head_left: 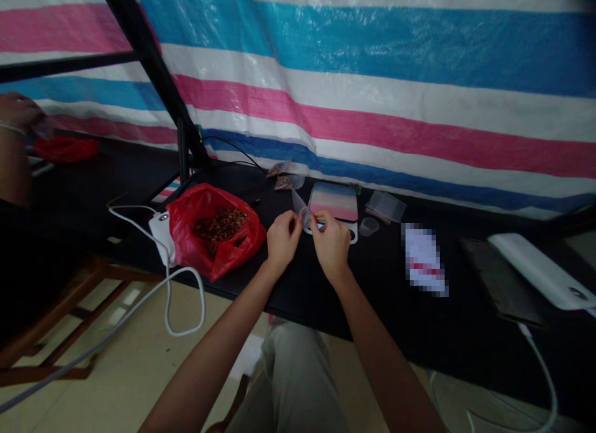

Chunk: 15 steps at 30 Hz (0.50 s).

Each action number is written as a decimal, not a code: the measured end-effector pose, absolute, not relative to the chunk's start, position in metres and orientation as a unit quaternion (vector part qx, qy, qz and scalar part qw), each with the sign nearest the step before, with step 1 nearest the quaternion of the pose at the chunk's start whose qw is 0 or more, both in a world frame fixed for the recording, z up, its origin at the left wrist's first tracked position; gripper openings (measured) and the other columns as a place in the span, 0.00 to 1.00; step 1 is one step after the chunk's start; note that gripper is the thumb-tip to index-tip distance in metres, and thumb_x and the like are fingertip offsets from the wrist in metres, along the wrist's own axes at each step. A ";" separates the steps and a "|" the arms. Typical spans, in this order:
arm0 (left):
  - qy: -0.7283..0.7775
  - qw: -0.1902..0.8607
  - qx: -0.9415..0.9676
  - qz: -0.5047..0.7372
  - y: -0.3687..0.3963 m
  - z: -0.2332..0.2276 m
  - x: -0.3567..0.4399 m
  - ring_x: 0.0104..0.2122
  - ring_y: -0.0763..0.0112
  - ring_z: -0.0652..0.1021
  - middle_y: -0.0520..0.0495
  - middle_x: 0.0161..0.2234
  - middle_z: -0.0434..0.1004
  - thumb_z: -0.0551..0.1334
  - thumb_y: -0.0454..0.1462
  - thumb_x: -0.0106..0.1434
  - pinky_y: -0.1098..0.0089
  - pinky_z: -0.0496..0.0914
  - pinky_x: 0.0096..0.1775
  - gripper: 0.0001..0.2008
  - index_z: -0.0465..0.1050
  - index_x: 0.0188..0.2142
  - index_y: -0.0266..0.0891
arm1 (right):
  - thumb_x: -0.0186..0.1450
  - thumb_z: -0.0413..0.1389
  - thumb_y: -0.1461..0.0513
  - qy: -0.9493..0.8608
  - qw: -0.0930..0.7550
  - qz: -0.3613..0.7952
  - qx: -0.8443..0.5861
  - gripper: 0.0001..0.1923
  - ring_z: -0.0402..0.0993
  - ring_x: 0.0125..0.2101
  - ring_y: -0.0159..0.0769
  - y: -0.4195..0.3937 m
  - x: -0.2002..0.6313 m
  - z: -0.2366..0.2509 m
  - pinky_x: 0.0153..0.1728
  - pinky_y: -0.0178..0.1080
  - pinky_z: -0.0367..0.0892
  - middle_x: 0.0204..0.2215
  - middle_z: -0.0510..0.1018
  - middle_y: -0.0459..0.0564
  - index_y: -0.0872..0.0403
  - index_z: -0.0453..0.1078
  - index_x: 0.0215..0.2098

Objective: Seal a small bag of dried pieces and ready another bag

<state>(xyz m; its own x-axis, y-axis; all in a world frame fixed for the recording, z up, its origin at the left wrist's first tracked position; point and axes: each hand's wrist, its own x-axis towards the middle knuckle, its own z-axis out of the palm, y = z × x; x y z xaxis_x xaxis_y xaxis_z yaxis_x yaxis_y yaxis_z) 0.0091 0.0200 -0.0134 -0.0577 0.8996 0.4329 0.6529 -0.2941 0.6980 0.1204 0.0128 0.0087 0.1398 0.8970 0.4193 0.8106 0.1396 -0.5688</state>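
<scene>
Small clear plastic bag (302, 214), empty-looking, thin and crinkled, held upright above the black table's near edge, one corner poking up and left, pinched at its mouth between both hands, in front of a flat pastel-striped scale (333, 203)

Red bag (215, 234) lies left of the scale (333, 207), cup (369, 227) right.

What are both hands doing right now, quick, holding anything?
Left hand: closed, pinching one edge of the small clear plastic bag.
Right hand: closed, pinching the same bag's other edge, above the black table.
</scene>
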 end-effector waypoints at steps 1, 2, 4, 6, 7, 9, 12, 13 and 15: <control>0.573 0.135 0.680 0.436 0.019 -0.013 0.009 0.27 0.74 0.68 0.52 0.24 0.66 0.50 0.39 0.64 0.75 0.59 0.30 0.13 0.63 0.25 0.38 | 0.63 0.51 0.58 -0.659 0.377 0.060 -0.648 0.08 0.73 0.24 0.33 0.013 0.120 0.008 0.26 0.32 0.57 0.27 0.78 0.47 0.52 0.70 0.33; 0.572 0.130 0.685 0.433 0.019 -0.013 0.009 0.28 0.74 0.69 0.52 0.25 0.66 0.49 0.39 0.65 0.74 0.59 0.31 0.13 0.63 0.26 0.38 | 0.63 0.50 0.59 -0.663 0.377 0.063 -0.644 0.08 0.73 0.24 0.33 0.013 0.119 0.006 0.26 0.32 0.57 0.28 0.78 0.46 0.52 0.70 0.33; 0.575 0.123 0.687 0.428 0.018 -0.012 0.009 0.29 0.73 0.70 0.50 0.27 0.68 0.48 0.39 0.65 0.74 0.60 0.32 0.13 0.65 0.28 0.38 | 0.63 0.50 0.59 -0.664 0.381 0.068 -0.640 0.08 0.73 0.24 0.33 0.013 0.118 0.005 0.26 0.32 0.58 0.27 0.78 0.46 0.51 0.70 0.34; 0.576 0.121 0.691 0.420 0.017 -0.012 0.009 0.31 0.72 0.71 0.49 0.28 0.70 0.48 0.39 0.66 0.74 0.61 0.33 0.12 0.66 0.30 0.38 | 0.63 0.50 0.60 -0.657 0.390 0.073 -0.641 0.08 0.73 0.23 0.33 0.014 0.118 0.004 0.26 0.33 0.59 0.27 0.78 0.45 0.51 0.70 0.36; 0.574 0.122 0.695 0.416 0.018 -0.012 0.008 0.31 0.71 0.71 0.49 0.29 0.70 0.48 0.39 0.66 0.73 0.62 0.34 0.12 0.67 0.32 0.38 | 0.63 0.49 0.60 -0.653 0.394 0.076 -0.642 0.09 0.73 0.23 0.33 0.015 0.118 0.003 0.26 0.33 0.59 0.28 0.79 0.45 0.51 0.70 0.37; 0.563 0.129 0.706 0.409 0.018 -0.013 0.008 0.34 0.71 0.72 0.47 0.32 0.72 0.48 0.38 0.65 0.73 0.63 0.36 0.12 0.68 0.34 0.38 | 0.63 0.49 0.60 -0.651 0.400 0.085 -0.640 0.10 0.73 0.24 0.33 0.016 0.118 0.003 0.27 0.33 0.60 0.29 0.79 0.47 0.51 0.70 0.39; 0.554 0.137 0.713 0.407 0.019 -0.015 0.008 0.36 0.69 0.74 0.46 0.35 0.74 0.50 0.36 0.65 0.72 0.65 0.38 0.11 0.70 0.38 0.38 | 0.63 0.47 0.61 -0.653 0.400 0.094 -0.636 0.11 0.73 0.24 0.34 0.016 0.118 0.002 0.28 0.34 0.62 0.30 0.79 0.48 0.51 0.71 0.40; 0.554 0.139 0.713 0.407 0.019 -0.015 0.008 0.36 0.69 0.74 0.46 0.36 0.75 0.50 0.36 0.64 0.71 0.65 0.38 0.11 0.70 0.38 0.38 | 0.63 0.47 0.61 -0.654 0.399 0.095 -0.636 0.12 0.73 0.25 0.34 0.016 0.118 0.002 0.28 0.34 0.62 0.30 0.79 0.49 0.51 0.71 0.40; 0.553 0.144 0.713 0.406 0.019 -0.016 0.008 0.37 0.68 0.75 0.47 0.37 0.76 0.52 0.35 0.63 0.71 0.66 0.39 0.10 0.71 0.39 0.39 | 0.63 0.47 0.61 -0.653 0.398 0.093 -0.637 0.12 0.73 0.26 0.35 0.016 0.118 0.001 0.29 0.34 0.62 0.31 0.79 0.49 0.51 0.71 0.40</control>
